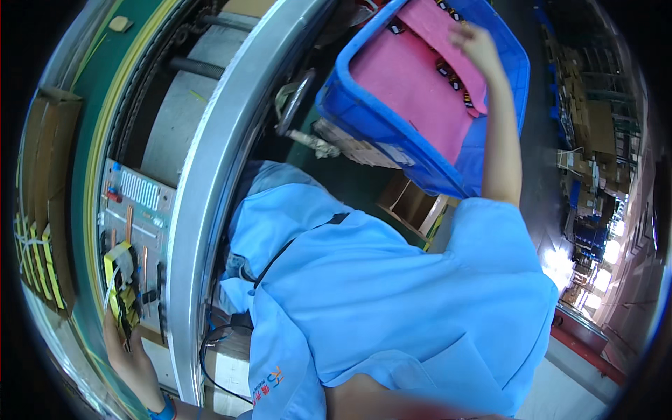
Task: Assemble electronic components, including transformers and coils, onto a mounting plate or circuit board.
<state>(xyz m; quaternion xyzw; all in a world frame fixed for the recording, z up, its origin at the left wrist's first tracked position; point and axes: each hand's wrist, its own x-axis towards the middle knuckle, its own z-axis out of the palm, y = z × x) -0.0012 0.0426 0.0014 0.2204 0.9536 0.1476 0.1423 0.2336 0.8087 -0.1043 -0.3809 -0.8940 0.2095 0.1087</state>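
Note:
At the lower left, my left hand (129,357), with a blue band at the wrist, has its thumb and fingers closed round the lower end of a yellow-taped electronic component (120,283). The part is yellow and black, with a white strip on top. It overlaps a grey circuit board (159,206) with copper bars and a white zigzag pattern; whether it is fixed to the board I cannot tell. My right hand (477,49) reaches over a blue bin (392,129), fingers bent and slightly apart above a pink foam sheet (413,87). Several small dark wound components (444,68) lie along the sheet's folded edge.
A curved metal rail (210,161) runs between my body and the board, with rollers (196,68) beyond its upper part. Strapped cardboard pieces (45,203) stand at the far left. A cardboard box (413,206) sits below the bin. Stacked boxes (598,133) fill the right background.

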